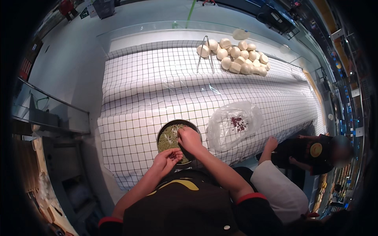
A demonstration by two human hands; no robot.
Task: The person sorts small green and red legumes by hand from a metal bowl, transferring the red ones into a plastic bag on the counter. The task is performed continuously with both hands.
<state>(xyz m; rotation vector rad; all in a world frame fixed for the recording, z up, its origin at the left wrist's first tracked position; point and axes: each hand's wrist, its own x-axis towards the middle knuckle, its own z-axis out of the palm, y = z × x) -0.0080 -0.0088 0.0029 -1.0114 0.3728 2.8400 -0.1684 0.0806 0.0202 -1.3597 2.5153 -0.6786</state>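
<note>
A round metal pan (158,144) in front of me holds green mung beans (165,142) with a few pale patches among them. My left hand (167,160) is cupped over the pan's near edge, with dark red beans (173,155) in its curled fingers. Over the right half of the pan, my right hand (189,139) has its fingertips drawn together, low above the mung beans. Whether it pinches anything is hidden by the fingers. To the right lies a clear plastic bag (217,138), spread out, with a small heap of red beans (238,123) on it.
A checked cloth (133,129) with raised folds covers the table. Metal tongs (206,56) stand beside piled pale round buns (235,52) at the back. A glass panel (133,34) runs along the far edge. Close on my right are another person's arm (270,147) and a person in dark clothing (304,149).
</note>
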